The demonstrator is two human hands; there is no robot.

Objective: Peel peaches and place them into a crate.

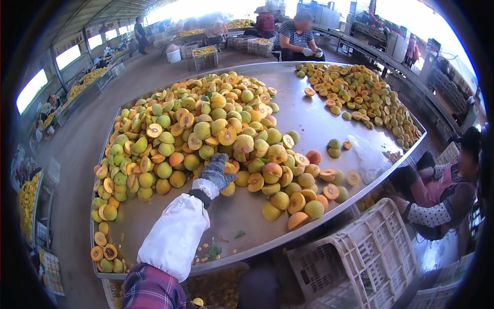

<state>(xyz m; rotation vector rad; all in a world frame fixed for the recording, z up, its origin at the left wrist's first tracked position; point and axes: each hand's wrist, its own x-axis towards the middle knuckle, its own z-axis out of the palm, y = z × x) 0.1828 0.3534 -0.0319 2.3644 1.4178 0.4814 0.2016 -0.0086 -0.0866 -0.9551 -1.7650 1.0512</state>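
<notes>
My left hand (214,174), in a grey knitted glove with a white oversleeve and a dark wristband, reaches to the near edge of a large heap of halved yellow-green stone fruit (216,116). Its fingers touch the fruit, and the thumb stands out to the right beside a few halves. Whether it grips one is hidden. My right hand is out of view. The heap lies on a metal-topped table (162,224) with a raised rim. Some halves show orange flesh and the pit cavity; others lie skin side up. Loose halves (297,201) spread to the right of the hand.
A second fruit heap (359,92) lies at the far right, near a clear plastic bag (366,158). A plastic crate (359,255) stands tilted at the table's near right side. One person (297,38) sits behind the table, another (444,197) at right. Green leaves (213,250) lie near the front rim.
</notes>
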